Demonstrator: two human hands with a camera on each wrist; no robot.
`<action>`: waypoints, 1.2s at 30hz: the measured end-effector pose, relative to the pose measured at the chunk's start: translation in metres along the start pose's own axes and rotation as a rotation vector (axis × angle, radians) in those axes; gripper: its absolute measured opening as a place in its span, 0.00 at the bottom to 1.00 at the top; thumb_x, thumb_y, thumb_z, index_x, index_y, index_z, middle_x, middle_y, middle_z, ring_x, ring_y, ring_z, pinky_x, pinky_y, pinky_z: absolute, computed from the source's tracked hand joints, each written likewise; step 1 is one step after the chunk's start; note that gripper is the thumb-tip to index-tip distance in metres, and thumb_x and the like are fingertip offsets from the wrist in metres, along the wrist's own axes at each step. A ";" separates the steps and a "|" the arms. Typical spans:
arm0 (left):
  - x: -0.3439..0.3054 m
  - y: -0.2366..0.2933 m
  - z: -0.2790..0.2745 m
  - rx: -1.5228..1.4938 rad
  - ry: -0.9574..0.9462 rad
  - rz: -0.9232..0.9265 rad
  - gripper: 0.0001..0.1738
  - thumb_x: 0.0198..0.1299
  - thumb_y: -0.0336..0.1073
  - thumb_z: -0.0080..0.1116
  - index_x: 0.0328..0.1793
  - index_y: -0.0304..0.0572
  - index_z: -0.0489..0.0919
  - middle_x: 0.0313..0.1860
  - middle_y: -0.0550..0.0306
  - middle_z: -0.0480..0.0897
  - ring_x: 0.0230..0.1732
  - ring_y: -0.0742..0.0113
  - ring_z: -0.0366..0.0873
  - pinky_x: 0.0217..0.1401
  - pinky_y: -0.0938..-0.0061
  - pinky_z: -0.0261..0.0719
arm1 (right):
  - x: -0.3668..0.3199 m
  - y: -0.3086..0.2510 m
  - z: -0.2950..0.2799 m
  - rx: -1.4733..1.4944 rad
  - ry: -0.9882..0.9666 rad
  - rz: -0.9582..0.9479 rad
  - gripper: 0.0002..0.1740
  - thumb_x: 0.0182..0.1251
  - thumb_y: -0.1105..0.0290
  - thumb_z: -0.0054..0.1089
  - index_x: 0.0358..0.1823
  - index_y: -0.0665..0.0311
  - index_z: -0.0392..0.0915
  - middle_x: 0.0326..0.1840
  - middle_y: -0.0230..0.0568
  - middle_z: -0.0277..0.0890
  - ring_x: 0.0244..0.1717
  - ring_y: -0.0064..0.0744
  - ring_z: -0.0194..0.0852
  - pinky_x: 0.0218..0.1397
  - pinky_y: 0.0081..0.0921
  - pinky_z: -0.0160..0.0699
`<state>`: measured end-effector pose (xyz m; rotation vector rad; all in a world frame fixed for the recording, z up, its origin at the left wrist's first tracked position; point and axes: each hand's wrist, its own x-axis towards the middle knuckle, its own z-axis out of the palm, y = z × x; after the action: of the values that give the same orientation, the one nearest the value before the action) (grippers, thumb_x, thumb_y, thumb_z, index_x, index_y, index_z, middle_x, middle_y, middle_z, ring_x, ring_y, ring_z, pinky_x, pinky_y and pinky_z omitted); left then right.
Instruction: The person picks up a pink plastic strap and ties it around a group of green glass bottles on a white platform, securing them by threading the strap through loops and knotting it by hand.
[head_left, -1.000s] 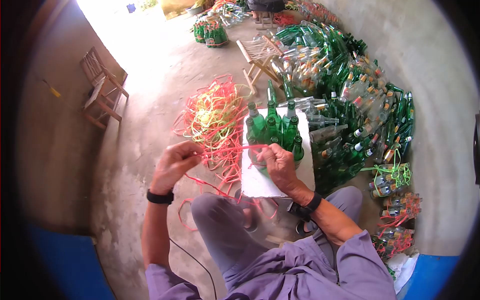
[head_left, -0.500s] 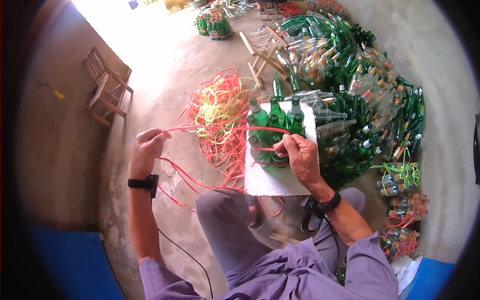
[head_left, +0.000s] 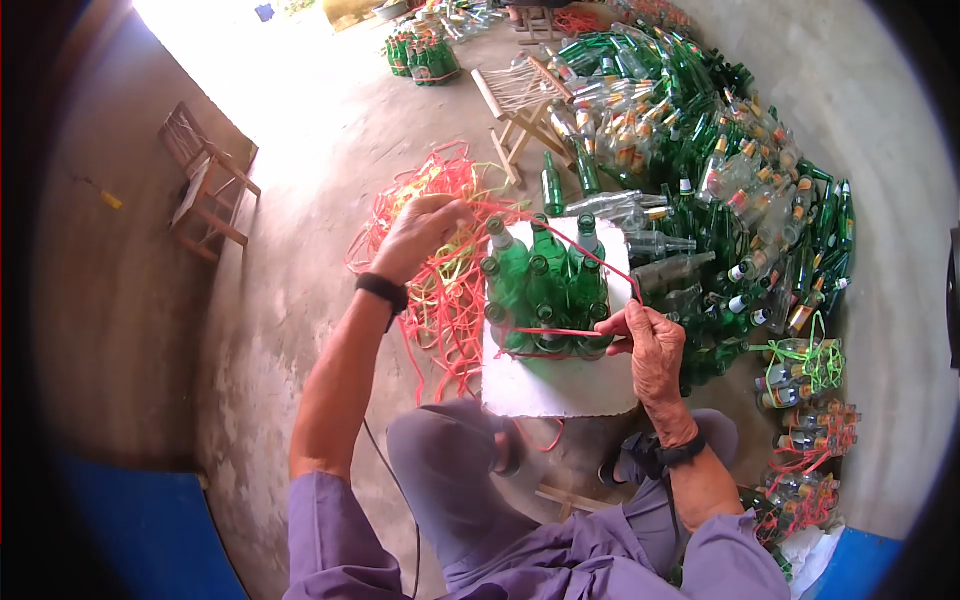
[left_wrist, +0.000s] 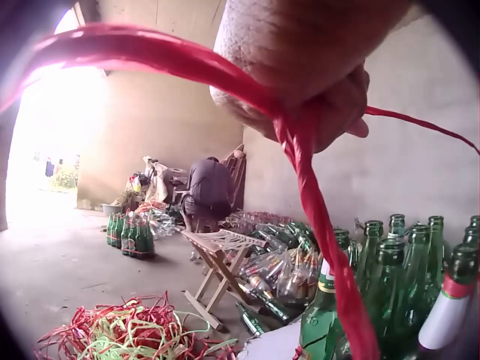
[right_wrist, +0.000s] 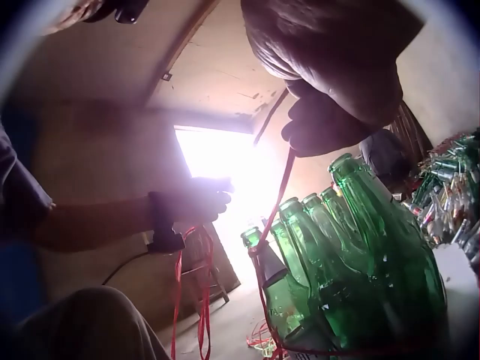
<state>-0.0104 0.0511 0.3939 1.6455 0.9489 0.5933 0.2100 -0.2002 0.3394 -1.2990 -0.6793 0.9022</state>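
Observation:
Several green bottles [head_left: 545, 285] stand upright in a tight group on a white board [head_left: 560, 395]. Red strap [head_left: 555, 331] runs across their near side, low down. My left hand [head_left: 422, 238] is raised left of the bottles, its fingers curled round red strap [left_wrist: 315, 202] in the left wrist view. From there a length [head_left: 590, 253] slants over the back bottles to my right hand [head_left: 652, 355], which pinches it at their right side. In the right wrist view that hand [right_wrist: 337, 90] is above the bottles [right_wrist: 360, 277]; its fingertips are partly hidden.
Tangled red and green strap [head_left: 445, 300] lies left of the board. Loose bottles [head_left: 690, 150] are heaped at the right, with tied bundles [head_left: 800, 370] nearer. A folding stool [head_left: 520, 100] stands beyond. Someone [left_wrist: 208, 187] sits bent over in the background.
My left hand has swung from the far left toward the bottles, carrying strap. My right hand has shifted right and down. The upper strap now slants over the back of the group.

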 end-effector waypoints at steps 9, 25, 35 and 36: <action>0.096 -0.020 0.060 0.326 0.022 0.230 0.16 0.62 0.43 0.61 0.39 0.35 0.86 0.22 0.56 0.79 0.26 0.71 0.76 0.33 0.71 0.75 | 0.023 0.023 -0.018 0.093 0.165 0.189 0.19 0.74 0.56 0.56 0.33 0.66 0.82 0.27 0.39 0.83 0.27 0.27 0.84 0.22 0.18 0.76; 0.120 -0.072 0.029 0.522 0.015 0.088 0.15 0.55 0.41 0.67 0.41 0.37 0.88 0.24 0.59 0.82 0.25 0.73 0.76 0.33 0.73 0.77 | 0.033 0.048 -0.014 0.093 0.213 0.559 0.15 0.66 0.56 0.61 0.30 0.60 0.79 0.21 0.30 0.74 0.22 0.24 0.76 0.20 0.18 0.63; 0.031 -0.127 0.017 0.390 -0.035 -0.163 0.12 0.59 0.33 0.53 0.26 0.33 0.78 0.18 0.59 0.75 0.22 0.74 0.71 0.26 0.71 0.70 | 0.032 0.062 -0.015 0.083 0.148 0.431 0.14 0.64 0.60 0.61 0.31 0.66 0.79 0.23 0.30 0.71 0.22 0.22 0.71 0.20 0.19 0.63; 0.016 -0.123 0.021 0.388 -0.049 -0.154 0.12 0.59 0.33 0.52 0.26 0.32 0.78 0.18 0.58 0.75 0.22 0.73 0.71 0.27 0.70 0.71 | 0.030 0.063 -0.014 0.086 0.148 0.436 0.14 0.64 0.60 0.61 0.31 0.66 0.79 0.23 0.30 0.71 0.22 0.22 0.71 0.20 0.19 0.63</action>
<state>-0.0201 0.0637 0.2690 1.8949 1.1963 0.2725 0.2262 -0.1798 0.2728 -1.4462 -0.2387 1.1576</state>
